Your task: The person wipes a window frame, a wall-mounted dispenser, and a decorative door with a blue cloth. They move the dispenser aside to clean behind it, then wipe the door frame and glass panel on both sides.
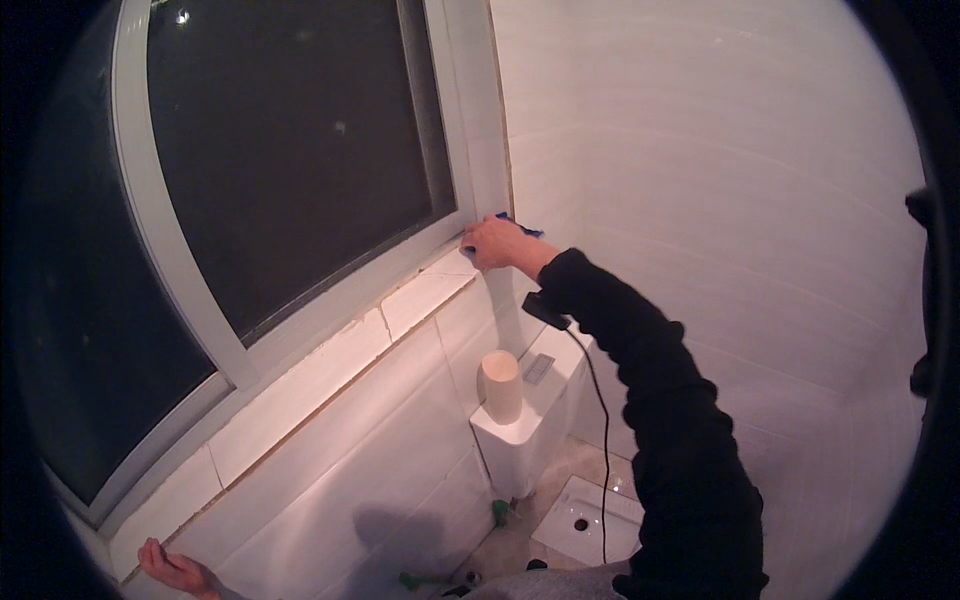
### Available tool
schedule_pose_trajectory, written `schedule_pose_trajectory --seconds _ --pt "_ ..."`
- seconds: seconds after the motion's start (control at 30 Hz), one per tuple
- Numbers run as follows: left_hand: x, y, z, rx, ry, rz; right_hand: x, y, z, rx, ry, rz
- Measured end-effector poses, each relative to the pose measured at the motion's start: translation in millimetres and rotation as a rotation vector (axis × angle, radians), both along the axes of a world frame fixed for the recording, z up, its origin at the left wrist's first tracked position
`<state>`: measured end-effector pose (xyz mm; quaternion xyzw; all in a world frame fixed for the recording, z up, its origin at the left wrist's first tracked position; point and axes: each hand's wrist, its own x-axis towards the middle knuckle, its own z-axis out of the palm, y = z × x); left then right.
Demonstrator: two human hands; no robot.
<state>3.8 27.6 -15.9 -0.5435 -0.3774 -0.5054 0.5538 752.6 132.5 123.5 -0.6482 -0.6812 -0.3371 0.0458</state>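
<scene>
My right hand (495, 241) is at the far right corner of the white tiled window sill (345, 341), against the lower window frame. It is closed over a crumpled blue cloth (528, 229), mostly hidden by the fingers and showing only at its edges. Low on the left, my left hand (178, 571) is by the front edge of the sill with loosely bent fingers and nothing visible in it. Above the sill stands a sliding window with a white frame (135, 150) and dark panes (292, 165).
A pale cylinder (504, 386) stands on the white toilet cistern (517, 433), beside its flush button (539, 368). Below lies a white squat pan (574, 517). A black box (546, 311) hangs under my right forearm, its cable (604, 435) running down. Green objects (501, 512) lie by the wall.
</scene>
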Motion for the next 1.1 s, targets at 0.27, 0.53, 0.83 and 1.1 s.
schedule_pose_trajectory --seconds 0.27,0.53,0.83,1.1 --pt "-51.9 13.0 -32.3 -0.168 0.019 -0.027 19.9 0.7 -2.2 -0.143 0.124 -0.114" --pt "-48.6 10.5 -32.2 -0.162 0.0 0.003 59.7 -82.2 38.8 -0.305 -0.097 -0.537" --pt "-43.8 8.5 -10.8 -0.158 0.043 0.08 78.3 -93.5 -56.9 -0.106 0.235 -0.469" --pt "24.6 -2.4 16.8 0.014 0.046 0.16 172.1 -71.6 -190.5 0.133 1.14 -0.225"
